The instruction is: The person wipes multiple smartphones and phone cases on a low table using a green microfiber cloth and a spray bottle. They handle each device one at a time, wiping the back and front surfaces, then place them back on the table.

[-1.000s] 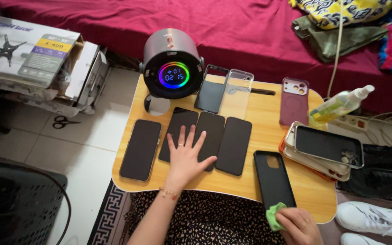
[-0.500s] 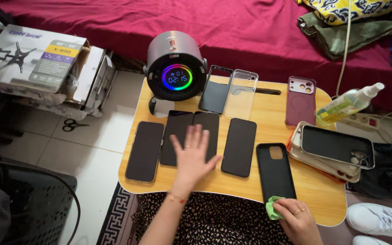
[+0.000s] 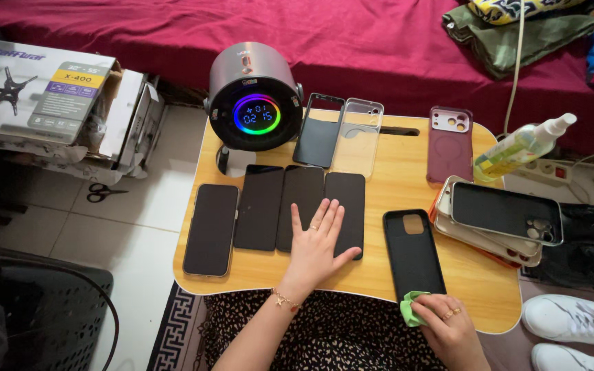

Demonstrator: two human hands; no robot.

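Left grip: left hand (image 3: 317,249) flat, fingers spread apart, palm down on the row of black phones, mid-frame; holds nothing.
Right grip: right hand (image 3: 450,328) at bottom right of frame, fingers closed on a green cloth (image 3: 410,307), at bottom end of the black case (image 3: 412,254).
Phones: 4 dark phones face up on the wooden tabletop (image 3: 400,172). Far-left phone (image 3: 211,229) lies slightly apart; second phone (image 3: 259,206), third phone (image 3: 300,206) & fourth phone (image 3: 346,206) sit edge to edge. Left fingers rest on third & fourth.
Black case: empty, inside up, camera hole toward top of frame, just right of the phone row.
Top of tabletop: round speaker w/ glowing ring display (image 3: 254,96), upper left-centre; dark case (image 3: 318,132) & clear case (image 3: 357,137) beside it; maroon case (image 3: 449,145) further right.
Right edge: stack of cases (image 3: 496,223), spray bottle (image 3: 522,148) above it.
Floor, left of frame: scissors (image 3: 104,193), cardboard box (image 3: 42,93).
Top of frame: bed w/ red sheet (image 3: 352,34).
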